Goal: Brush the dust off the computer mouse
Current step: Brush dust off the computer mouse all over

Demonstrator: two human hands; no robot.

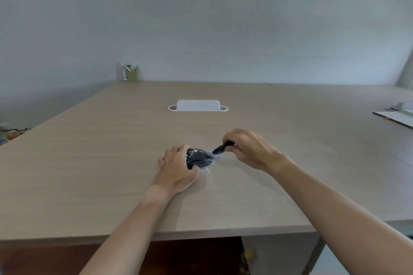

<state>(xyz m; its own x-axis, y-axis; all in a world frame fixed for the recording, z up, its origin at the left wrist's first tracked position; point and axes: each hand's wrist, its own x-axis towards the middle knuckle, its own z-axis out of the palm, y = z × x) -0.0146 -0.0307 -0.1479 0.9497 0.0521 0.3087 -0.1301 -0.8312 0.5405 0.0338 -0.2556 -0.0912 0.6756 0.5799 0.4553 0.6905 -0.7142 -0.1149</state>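
Note:
A black computer mouse (199, 158) lies on the wooden table (111, 174), speckled with white dust on its far left top. My left hand (176, 167) grips it from the left side and holds it down. My right hand (248, 147) is closed around the black handle of a small brush (220, 148). The brush's pale bristles touch the mouse's right edge. White dust specks (209, 173) lie scattered on the table just right of and in front of the mouse.
A white rectangular holder (198, 106) stands farther back at the table's middle. A pen cup (131, 73) sits at the far left corner by the wall. Papers and a flat object (397, 116) lie at the right edge. The table's near edge (201, 233) runs below my forearms.

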